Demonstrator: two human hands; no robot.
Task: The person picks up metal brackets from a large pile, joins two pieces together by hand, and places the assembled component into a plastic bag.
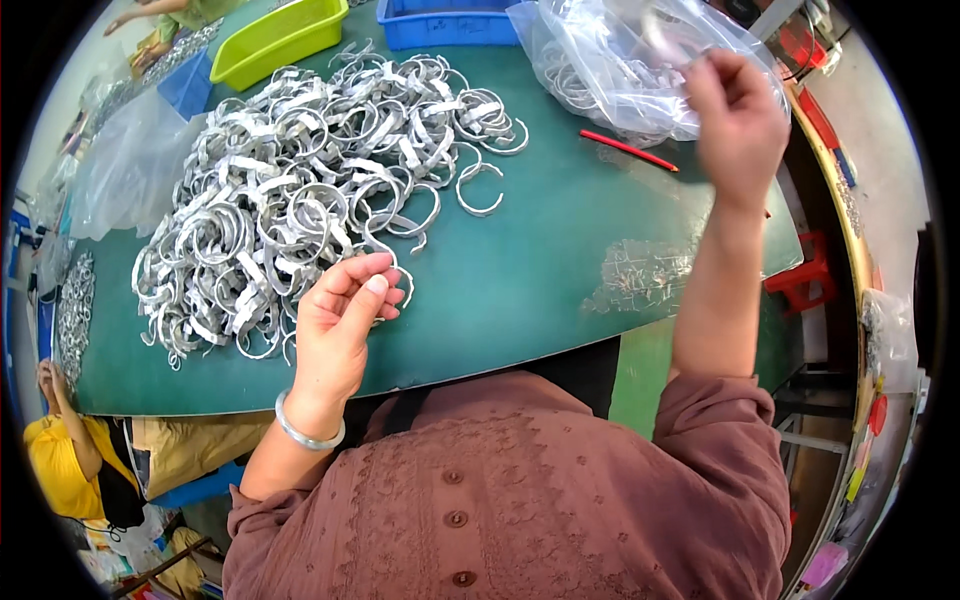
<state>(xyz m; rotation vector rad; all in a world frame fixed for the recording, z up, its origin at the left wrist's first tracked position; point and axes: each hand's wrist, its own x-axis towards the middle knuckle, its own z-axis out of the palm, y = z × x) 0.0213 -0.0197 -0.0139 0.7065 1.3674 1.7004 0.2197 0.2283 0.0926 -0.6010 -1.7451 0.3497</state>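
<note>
A big heap of silver-grey open bangles (290, 200), C-shaped metal bands, covers the left of the table. At its near right edge my left hand (340, 315) is closed, thumb against curled fingers, and a thin grey bangle (409, 285) curves out past the fingertips. My right hand (738, 125) is raised at the far right, smeared by motion, in front of a clear plastic bag (590, 60) with more bangles inside. Beside its fingers is a pale blurred ring shape (660, 38); whether the hand touches it I cannot tell.
The green table (520, 270) bears a red pencil (628, 150) below the bag. Beyond the heap stand a lime-green tray (275, 45) and a blue tray (450, 25). Another plastic bag (125, 165) lies left. A person in yellow (75, 465) is at lower left, and a red stool (803, 275) stands right.
</note>
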